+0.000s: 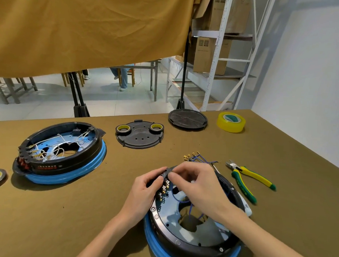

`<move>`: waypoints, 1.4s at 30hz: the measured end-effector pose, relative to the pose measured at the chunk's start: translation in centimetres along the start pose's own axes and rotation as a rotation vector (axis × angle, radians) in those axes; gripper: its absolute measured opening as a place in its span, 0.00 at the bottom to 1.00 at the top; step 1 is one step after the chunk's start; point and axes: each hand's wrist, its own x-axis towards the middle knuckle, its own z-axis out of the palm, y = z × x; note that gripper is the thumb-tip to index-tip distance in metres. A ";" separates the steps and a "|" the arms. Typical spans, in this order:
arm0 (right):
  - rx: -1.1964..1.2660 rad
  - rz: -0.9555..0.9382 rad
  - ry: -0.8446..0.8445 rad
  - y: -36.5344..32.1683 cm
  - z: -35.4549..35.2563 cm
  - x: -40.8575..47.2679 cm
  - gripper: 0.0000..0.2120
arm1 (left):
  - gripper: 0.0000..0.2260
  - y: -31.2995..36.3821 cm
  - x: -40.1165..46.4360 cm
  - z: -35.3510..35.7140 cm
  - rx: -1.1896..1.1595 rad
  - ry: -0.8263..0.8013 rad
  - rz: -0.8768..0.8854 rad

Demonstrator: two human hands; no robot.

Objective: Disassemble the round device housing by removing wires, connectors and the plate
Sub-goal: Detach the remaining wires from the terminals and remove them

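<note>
Nearest the lens, at the lower right of the frame, sat the round device housing we were working on, a black ring on a blue rim, resting on the olive-covered table with its inner metal plate exposed. We judged the job to be partly done: a bundle of removed blue wires with brass terminals lay on the cloth just beyond the housing, while a few blue wires remained looped inside it and the plate sat in place, so the last wires, the connectors and the plate were left to come out. At the housing's upper left edge stood a dark connector strip with a row of brass terminals. Our left hand curled around the outer side of that strip, fingers bent against it, and our right hand reached over the ring with thumb and forefinger closed in a pinch at the strip's top end; both were clamped on it, with no gap showing. Green-and-yellow cutters lay unused to the right of the housing. Further off, at the left of the frame, a second housing with white wires waited, and at the table's far edge we saw a black cover carrying two small tape rolls, a round black lid and a yellow tape roll.
</note>
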 end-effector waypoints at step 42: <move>-0.467 0.298 0.150 7.3 -6.4 0.1 0.21 | 0.10 7.3 -2.7 6.9 1.033 -0.446 0.585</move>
